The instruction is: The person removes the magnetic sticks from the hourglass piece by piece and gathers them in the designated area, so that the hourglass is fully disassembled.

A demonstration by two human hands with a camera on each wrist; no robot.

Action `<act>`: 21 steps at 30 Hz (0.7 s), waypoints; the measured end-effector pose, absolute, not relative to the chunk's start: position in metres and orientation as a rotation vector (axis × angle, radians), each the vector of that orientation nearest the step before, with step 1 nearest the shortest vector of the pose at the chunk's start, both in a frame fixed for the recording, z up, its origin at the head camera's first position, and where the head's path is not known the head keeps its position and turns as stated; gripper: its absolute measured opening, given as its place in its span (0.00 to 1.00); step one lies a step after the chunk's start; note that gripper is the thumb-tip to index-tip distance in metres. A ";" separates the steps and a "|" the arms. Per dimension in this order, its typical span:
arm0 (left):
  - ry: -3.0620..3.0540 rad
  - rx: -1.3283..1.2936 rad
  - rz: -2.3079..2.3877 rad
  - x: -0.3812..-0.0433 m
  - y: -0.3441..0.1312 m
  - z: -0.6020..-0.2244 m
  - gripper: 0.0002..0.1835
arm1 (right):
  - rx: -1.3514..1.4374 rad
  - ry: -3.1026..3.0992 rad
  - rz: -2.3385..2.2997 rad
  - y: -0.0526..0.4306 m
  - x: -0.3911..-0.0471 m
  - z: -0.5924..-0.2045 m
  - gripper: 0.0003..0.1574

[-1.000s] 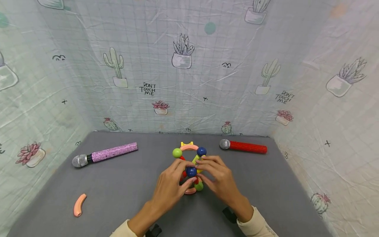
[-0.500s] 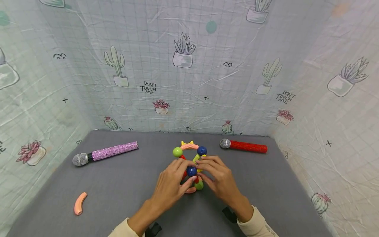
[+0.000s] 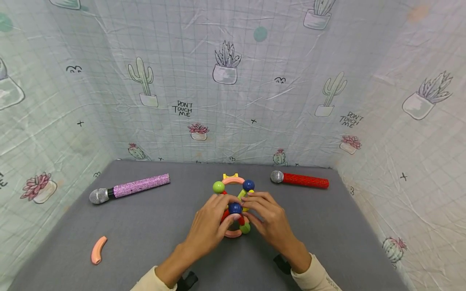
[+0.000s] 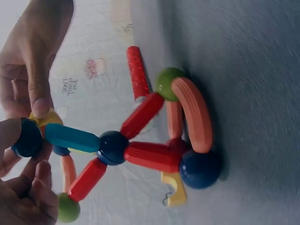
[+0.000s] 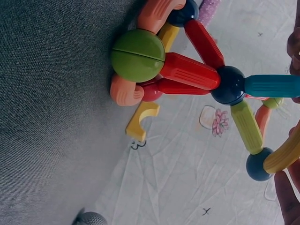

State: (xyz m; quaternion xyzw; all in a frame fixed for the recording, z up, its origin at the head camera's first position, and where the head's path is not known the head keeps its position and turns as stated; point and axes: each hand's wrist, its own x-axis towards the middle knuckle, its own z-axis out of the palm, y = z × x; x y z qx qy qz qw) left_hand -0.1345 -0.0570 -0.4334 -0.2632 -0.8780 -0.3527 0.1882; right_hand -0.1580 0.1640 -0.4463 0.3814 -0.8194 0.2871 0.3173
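Observation:
A magnetic ball-and-rod model stands on the grey table, low in the middle of the head view. My left hand point(image 3: 207, 220) pinches the dark blue ball point(image 3: 235, 208) at its top. From that ball a teal rod point(image 4: 72, 137) runs to a central blue ball point(image 4: 112, 147), where red rods point(image 4: 152, 157) and a lime rod point(image 5: 247, 127) also meet. With its fingertips my right hand point(image 3: 271, 218) holds a yellow curved rod point(image 5: 283, 154), one end of which touches a side blue ball point(image 5: 259, 164). Coral curved rods point(image 4: 194, 115) and a green ball point(image 5: 138, 55) form part of the base.
A purple glitter microphone point(image 3: 134, 188) lies at the left and a red one point(image 3: 302, 180) at the back right. One loose coral curved rod point(image 3: 98, 250) is at the front left. Behind the model stands a yellow arch block point(image 5: 142, 121). Printed fabric point(image 3: 233, 101) encloses the table point(image 3: 145, 234).
My left hand and the top blue ball have shifted very slightly, with the left thumb now higher against the ball. My right hand stays in place.

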 end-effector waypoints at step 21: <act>-2.410 -0.337 -1.048 -0.156 -0.142 -0.447 0.19 | 1.024 -2.143 0.800 0.163 -0.159 -0.447 0.25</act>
